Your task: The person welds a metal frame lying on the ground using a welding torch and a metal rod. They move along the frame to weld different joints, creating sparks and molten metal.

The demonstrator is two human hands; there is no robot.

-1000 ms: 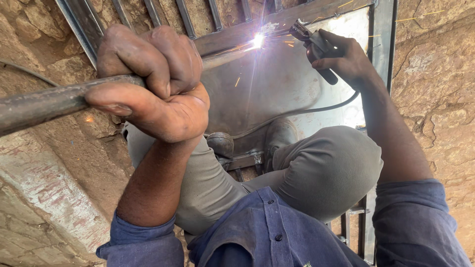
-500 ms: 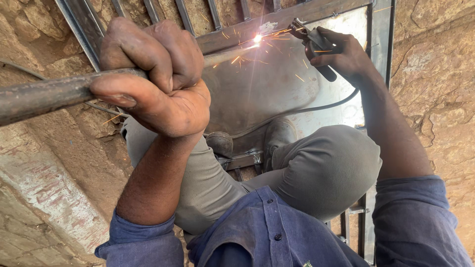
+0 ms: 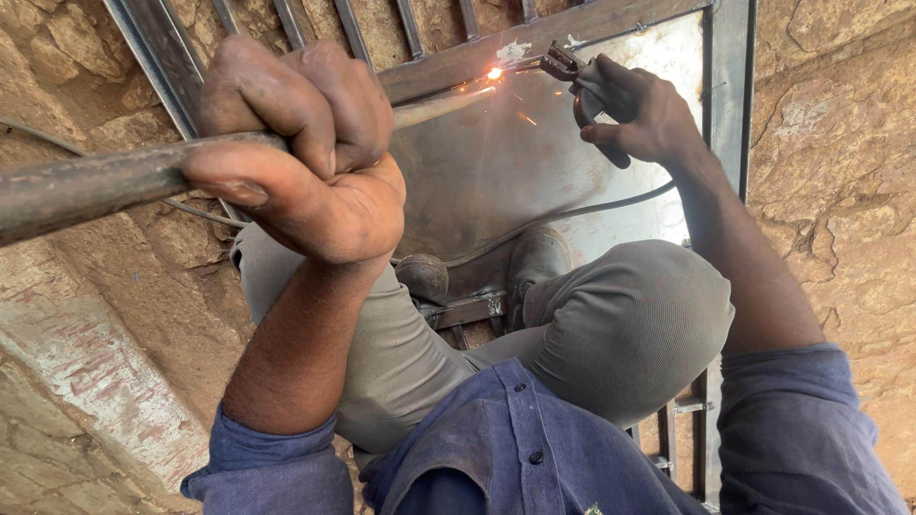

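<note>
While sparks fly at the weld point [image 3: 493, 73], the head view shows the left hand [image 3: 305, 153] clenched around a rusty round steel rod [image 3: 105, 181], whose far tip meets the spark on a dark flat crossbar [image 3: 534, 43] of a metal gate frame. The right hand [image 3: 639, 114] is wrapped tightly round a black electrode holder [image 3: 582, 81], its cable [image 3: 572, 215] trailing over a dull, smooth steel sheet [image 3: 496, 172]. Bent knees in grey trousers [image 3: 620, 324] and two worn boots [image 3: 534, 262] cover the frame's lower part. Rough stone ground [image 3: 840, 172] lies around; the rod's near end is cut off.
</note>
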